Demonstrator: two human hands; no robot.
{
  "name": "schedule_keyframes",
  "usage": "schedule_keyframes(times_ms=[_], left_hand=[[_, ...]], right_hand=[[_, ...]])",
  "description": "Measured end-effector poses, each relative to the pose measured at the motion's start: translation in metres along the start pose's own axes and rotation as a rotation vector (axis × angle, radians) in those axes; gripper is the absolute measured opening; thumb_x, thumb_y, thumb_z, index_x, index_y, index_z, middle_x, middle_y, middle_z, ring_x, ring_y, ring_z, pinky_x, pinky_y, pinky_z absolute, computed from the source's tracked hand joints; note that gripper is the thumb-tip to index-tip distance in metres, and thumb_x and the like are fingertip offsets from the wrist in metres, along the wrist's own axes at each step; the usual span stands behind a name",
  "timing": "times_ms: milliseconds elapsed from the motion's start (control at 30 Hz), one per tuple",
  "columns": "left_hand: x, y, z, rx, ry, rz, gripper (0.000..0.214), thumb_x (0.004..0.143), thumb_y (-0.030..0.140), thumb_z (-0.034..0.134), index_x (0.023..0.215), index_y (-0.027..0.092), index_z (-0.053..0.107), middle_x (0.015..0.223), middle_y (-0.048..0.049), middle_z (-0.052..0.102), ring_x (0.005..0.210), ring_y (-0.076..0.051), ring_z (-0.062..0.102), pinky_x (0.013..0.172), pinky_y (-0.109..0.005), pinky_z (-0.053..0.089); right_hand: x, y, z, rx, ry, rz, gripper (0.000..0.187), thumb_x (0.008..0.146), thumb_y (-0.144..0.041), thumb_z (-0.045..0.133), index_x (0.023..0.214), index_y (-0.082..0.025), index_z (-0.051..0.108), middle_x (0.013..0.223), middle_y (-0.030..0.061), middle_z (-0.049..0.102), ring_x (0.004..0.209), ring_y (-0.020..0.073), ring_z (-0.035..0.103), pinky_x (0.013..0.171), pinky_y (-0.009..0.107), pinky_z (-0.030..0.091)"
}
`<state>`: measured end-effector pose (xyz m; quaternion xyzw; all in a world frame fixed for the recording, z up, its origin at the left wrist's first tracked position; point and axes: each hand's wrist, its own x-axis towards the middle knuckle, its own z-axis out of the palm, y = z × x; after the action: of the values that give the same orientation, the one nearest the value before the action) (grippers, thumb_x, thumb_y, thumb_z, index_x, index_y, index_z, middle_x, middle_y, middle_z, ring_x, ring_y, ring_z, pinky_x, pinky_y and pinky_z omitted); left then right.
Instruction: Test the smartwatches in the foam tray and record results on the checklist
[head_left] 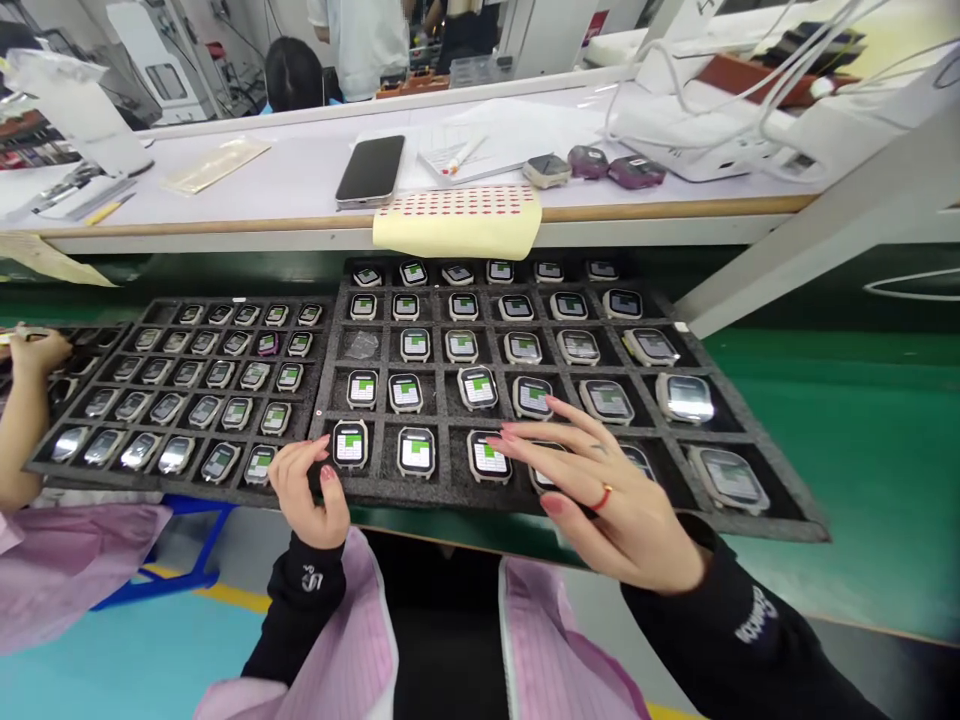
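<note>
- Likely against scratches, the watch is walled off in the front row of the tray, third from left.
- It faces up, long axis running front to back.
- Right hand, over the tray's front row: fingers spread, tips at the watch, contact unclear.
- Left hand, at the tray's front-left corner: fingers curled, thumb apart.

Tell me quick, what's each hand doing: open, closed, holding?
Left hand: open, loosely curled, nothing visibly held, beside a watch.
Right hand: open, spread over the foam tray, nothing visibly held; contact unclear.
</note>
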<state>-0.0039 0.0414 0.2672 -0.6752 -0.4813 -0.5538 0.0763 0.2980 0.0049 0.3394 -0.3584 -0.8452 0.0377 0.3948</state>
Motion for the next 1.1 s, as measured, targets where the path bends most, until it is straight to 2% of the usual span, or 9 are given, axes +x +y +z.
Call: schedule_keyframes(times_ms=[233,400,600,800,933,1100], left_hand=[[-0.004,-0.004,0.016,-0.048,0.153,0.026,0.018,0.093,0.02,0.046,0.099,0.017,0.063,0.086,-0.0074,0.063,0.095,-0.024,0.059,0.088,-0.041,0.046],[-0.005,-0.004,0.02,-0.064,0.189,0.015,0.018,0.093,0.021,0.046,0.096,0.018,0.063,0.086,-0.0077,0.062,0.095,-0.024,0.057,0.087,-0.042,0.046],[-0.005,-0.006,0.021,-0.061,0.19,0.041,0.018,0.093,0.021,0.044,0.094,0.018,0.062,0.084,-0.0075,0.06,0.093,-0.024,0.057,0.085,-0.042,0.046],[-0.007,-0.008,0.02,-0.053,0.176,0.06,0.022,0.093,0.019,0.044,0.096,0.018,0.066,0.086,-0.0073,0.06,0.095,-0.023,0.057,0.086,-0.04,0.045],[-0.009,-0.008,0.019,-0.049,0.165,0.069,0.026,0.093,0.018,0.044,0.099,0.018,0.069,0.088,-0.0072,0.061,0.096,-0.023,0.056,0.087,-0.04,0.045],[-0.009,-0.008,0.018,-0.068,0.156,0.078,0.027,0.092,0.017,0.043,0.099,0.019,0.069,0.087,-0.0063,0.059,0.096,-0.023,0.056,0.087,-0.039,0.045]], right_hand=[[-0.002,0.0,-0.002,0.022,-0.124,0.011,0.056,0.1,-0.012,0.039,0.155,-0.021,0.041,0.118,0.003,0.074,0.125,0.0244,0.061,0.125,0.057,0.018],[0.001,-0.001,-0.002,0.023,-0.145,0.031,0.055,0.099,-0.011,0.041,0.152,-0.023,0.045,0.113,0.0027,0.075,0.121,0.0248,0.064,0.125,0.06,0.022],[0.005,-0.005,-0.002,0.031,-0.072,0.076,0.051,0.099,-0.011,0.041,0.148,-0.022,0.051,0.12,0.0039,0.073,0.123,0.0223,0.063,0.126,0.054,0.023],[0.027,-0.022,0.015,0.069,-0.153,0.021,0.049,0.099,-0.009,0.04,0.146,-0.015,0.049,0.115,0.0064,0.075,0.129,0.0259,0.059,0.126,0.063,0.017],[0.038,-0.03,0.029,0.098,-0.188,0.002,0.04,0.099,-0.007,0.041,0.137,-0.01,0.054,0.117,0.007,0.074,0.132,0.0261,0.056,0.127,0.063,0.013],[0.043,-0.032,0.041,0.086,-0.209,-0.001,0.037,0.1,-0.007,0.041,0.135,-0.006,0.054,0.115,0.0079,0.074,0.132,0.0281,0.053,0.126,0.066,0.013]])
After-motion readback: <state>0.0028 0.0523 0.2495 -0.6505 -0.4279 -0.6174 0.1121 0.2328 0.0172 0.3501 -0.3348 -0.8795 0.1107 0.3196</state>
